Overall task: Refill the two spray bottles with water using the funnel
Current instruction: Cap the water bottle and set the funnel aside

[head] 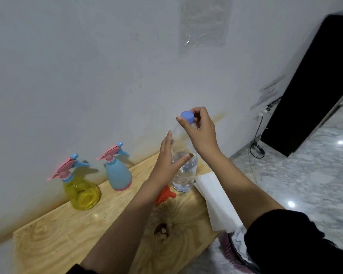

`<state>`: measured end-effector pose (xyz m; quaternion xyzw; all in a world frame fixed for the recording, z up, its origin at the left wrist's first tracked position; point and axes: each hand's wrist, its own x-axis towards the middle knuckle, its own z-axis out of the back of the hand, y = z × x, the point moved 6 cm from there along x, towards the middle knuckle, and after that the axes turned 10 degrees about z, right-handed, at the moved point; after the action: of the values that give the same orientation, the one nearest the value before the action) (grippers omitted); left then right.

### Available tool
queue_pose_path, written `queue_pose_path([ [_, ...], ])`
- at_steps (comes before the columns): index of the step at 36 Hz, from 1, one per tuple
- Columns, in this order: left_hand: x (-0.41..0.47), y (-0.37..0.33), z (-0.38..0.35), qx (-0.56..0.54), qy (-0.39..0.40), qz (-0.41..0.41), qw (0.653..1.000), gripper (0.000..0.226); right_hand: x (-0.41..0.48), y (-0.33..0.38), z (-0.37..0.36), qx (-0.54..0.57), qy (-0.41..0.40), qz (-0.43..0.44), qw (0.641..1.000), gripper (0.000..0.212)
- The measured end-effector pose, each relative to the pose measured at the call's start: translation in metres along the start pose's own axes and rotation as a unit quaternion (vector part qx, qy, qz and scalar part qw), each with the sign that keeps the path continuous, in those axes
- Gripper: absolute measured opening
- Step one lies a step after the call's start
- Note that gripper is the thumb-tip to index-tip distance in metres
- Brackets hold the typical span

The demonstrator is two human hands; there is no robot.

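A clear plastic water bottle (pixel 184 175) stands upright near the far right end of the wooden table (pixel 71 232). My left hand (pixel 169 157) wraps around its upper body. My right hand (pixel 200 129) pinches the blue cap (pixel 187 116) at the bottle's top. An orange funnel (pixel 163 194) lies on its side at the bottle's foot, partly hidden by my left forearm. To the left stand a blue spray bottle (pixel 118 173) and a yellow see-through spray bottle (pixel 81 192), both with pink and blue trigger heads screwed on.
White paper towels (pixel 216 202) lie over the table's right edge. The table stands against a white wall. A basket with a pink rim (pixel 234 254) sits on the marble floor by my right elbow. A black cabinet (pixel 313 91) and cables stand farther right.
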<state>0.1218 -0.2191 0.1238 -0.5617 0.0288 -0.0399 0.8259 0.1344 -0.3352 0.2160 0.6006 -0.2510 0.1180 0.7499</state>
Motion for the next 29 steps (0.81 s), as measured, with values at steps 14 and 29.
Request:
queue_pose_path([
  [14, -0.020, 0.138, 0.009, 0.434, 0.183, 0.097, 0.877, 0.114, -0.063, -0.085, -0.007, 0.100, 0.111, -0.100, 0.984, 0.092],
  [29, -0.003, 0.126, -0.007, 0.393, 0.255, 0.018, 0.883, 0.090, -0.073, -0.121, -0.012, 0.005, 0.122, -0.112, 0.986, 0.092],
])
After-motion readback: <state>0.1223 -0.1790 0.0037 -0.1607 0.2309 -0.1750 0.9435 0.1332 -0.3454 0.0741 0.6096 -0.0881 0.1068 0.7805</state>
